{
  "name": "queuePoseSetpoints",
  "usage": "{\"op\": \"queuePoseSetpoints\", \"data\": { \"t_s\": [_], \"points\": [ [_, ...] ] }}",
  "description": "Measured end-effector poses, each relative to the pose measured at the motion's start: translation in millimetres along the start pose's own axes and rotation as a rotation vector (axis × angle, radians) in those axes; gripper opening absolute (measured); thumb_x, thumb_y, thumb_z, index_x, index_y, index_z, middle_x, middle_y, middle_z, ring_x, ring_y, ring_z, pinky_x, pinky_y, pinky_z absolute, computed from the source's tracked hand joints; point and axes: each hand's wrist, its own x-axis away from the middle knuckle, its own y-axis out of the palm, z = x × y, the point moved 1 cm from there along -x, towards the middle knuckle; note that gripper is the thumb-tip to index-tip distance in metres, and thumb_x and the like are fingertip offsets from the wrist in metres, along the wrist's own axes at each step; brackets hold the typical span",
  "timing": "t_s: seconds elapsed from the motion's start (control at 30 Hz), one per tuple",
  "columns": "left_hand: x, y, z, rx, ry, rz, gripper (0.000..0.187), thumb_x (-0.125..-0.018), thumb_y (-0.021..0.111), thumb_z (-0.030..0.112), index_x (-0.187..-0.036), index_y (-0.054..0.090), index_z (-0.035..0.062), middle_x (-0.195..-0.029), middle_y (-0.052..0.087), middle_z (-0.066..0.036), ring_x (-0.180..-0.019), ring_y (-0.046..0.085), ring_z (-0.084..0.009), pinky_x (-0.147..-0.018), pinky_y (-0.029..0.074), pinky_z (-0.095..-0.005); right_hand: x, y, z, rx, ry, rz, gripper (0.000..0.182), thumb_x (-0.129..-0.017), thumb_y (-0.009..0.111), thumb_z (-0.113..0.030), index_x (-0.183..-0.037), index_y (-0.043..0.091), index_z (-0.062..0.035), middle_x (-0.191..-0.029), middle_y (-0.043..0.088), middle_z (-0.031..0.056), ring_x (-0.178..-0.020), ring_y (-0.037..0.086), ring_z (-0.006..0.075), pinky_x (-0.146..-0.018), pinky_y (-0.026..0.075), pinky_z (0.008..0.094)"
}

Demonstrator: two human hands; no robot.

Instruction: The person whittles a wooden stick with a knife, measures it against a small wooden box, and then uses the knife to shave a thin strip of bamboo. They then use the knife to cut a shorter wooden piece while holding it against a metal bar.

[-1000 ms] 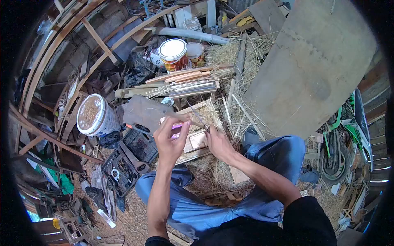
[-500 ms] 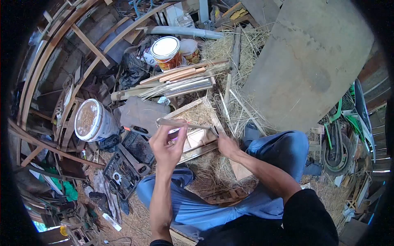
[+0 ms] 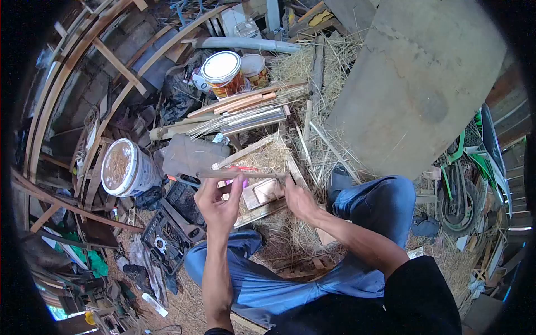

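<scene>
My left hand (image 3: 216, 207) is closed around the left part of a slim wooden strip (image 3: 257, 174), thumb and fingers pinching it. The strip lies nearly level in front of me. At its right end, my right hand (image 3: 300, 200) grips a thin dark tool (image 3: 290, 178), most of it hidden in the fist; I cannot tell its kind. Below the strip is a shallow wooden frame (image 3: 295, 164) with straw and shavings inside. A pale wood block (image 3: 268, 191) sits in it, and a thin red stick (image 3: 243, 168) shows just behind the strip.
To the left stand a white bucket of shavings (image 3: 119, 162) and an open black tool case (image 3: 162, 237). Cut wood strips (image 3: 245, 104) lie ahead, with lidded paint buckets (image 3: 221, 68) behind. A large board (image 3: 416, 84) leans at right, near a green motorbike (image 3: 460, 167).
The strip's left end has come lower and shifted left, so it lies more level. My left hand has moved slightly left and down with it; my right hand has shifted slightly left.
</scene>
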Motion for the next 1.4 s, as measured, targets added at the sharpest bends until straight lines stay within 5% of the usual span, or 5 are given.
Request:
{"op": "queuePoseSetpoints", "data": {
  "t_s": [0.3,0.47,0.57,1.17,1.4],
  "points": [
    [-0.6,0.6,9.5,-0.001,-0.064,-0.037,0.016,-0.082,0.064,-0.005,-0.098,0.06,-0.0044,-0.094,0.063,-0.01,-0.085,0.061,-0.0132,-0.073,0.052,-0.0252,-5.0,28.5,67.7,0.176,0.133,-0.113,0.02,-0.085,0.037,-0.003,-0.102,0.043,0.0056,-0.097,0.057,0.033,-0.086,0.059,0.0476,-0.076,0.048,0.0513],
    [-1.9,-4.7,2.8,0.038,-0.047,-0.054,0.015,-0.082,0.062,-0.006,-0.097,0.058,-0.0059,-0.092,0.063,-0.011,-0.084,0.062,-0.0154,-0.073,0.054,-0.0267,-4.2,-0.8,-8.1,0.059,0.094,-0.067,0.025,-0.096,0.031,-0.015,-0.103,0.042,0.0065,-0.081,0.06,0.0294,-0.075,0.061,0.0406,-0.066,0.046,0.0504],
    [0.7,-4.5,-1.4,0.046,-0.031,-0.039,0.014,-0.083,0.062,-0.005,-0.096,0.058,-0.0056,-0.091,0.063,-0.011,-0.084,0.062,-0.0156,-0.074,0.054,-0.0273,-1.9,4.1,2.0,-0.059,-0.01,0.031,0.021,-0.093,0.038,-0.014,-0.099,0.042,0.0061,-0.085,0.055,0.0361,-0.074,0.057,0.0505,-0.068,0.046,0.0539],
    [-15.1,-23.1,-28.8,0.074,-0.161,0.176,0.021,-0.088,0.06,0.006,-0.105,0.053,-0.0047,-0.097,0.061,-0.013,-0.093,0.062,-0.0192,-0.076,0.055,-0.0306,-27.2,52.7,79.8,0.138,0.096,-0.045,0.022,-0.086,0.04,-0.006,-0.092,0.047,0.0143,-0.089,0.057,0.0352,-0.08,0.058,0.0484,-0.07,0.049,0.0491],
    [-9.9,-17.9,-20.0,0.234,-0.207,0.117,0.017,-0.085,0.059,-0.003,-0.102,0.056,-0.0069,-0.095,0.062,-0.013,-0.09,0.063,-0.0191,-0.077,0.056,-0.0306,-1.4,-9.6,-42.9,0.066,-0.101,-0.075,0.024,-0.091,0.04,-0.008,-0.1,0.046,0.0137,-0.08,0.058,0.0334,-0.074,0.062,0.0422,-0.062,0.051,0.0445]
  ]
}}
